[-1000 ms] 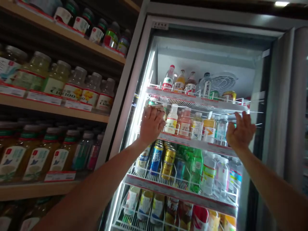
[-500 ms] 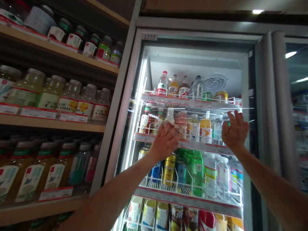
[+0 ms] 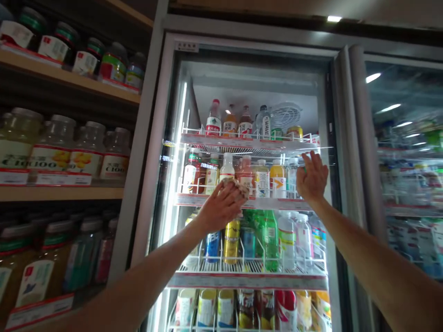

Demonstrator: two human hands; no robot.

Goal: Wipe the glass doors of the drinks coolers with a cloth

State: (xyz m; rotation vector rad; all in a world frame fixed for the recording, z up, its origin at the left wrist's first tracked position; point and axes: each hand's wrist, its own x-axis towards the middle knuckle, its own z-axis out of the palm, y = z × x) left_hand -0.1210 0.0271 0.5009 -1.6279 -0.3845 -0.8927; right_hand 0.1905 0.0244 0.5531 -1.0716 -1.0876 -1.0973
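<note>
My left hand point(image 3: 221, 208) lies on the glass door point(image 3: 254, 87) of a lit drinks fridge. Under its fingers is a crumpled, pale, patterned cloth point(image 3: 239, 188). Behind the cloth stand a white-capped bottle point(image 3: 227, 167) and a pinkish bottle point(image 3: 246, 171), on the second shelf. To the right, my right hand point(image 3: 313, 177) is raised with fingers stretched out and holds nothing. It appears to rest against the same door, before the right end of that shelf; its palm is hidden.
Wooden shelves point(image 3: 62, 192) with several rows of bottles run along the left. A grey vertical door frame point(image 3: 355, 138) stands right of my right hand, and beyond it is another glass-fronted fridge point(image 3: 408, 138). Cans and bottles fill the lower fridge shelves.
My view has turned to the right, so the fridge sits farther left and more of the neighbouring fridge shows. The cloth has shifted slightly down against the bottles behind it.
</note>
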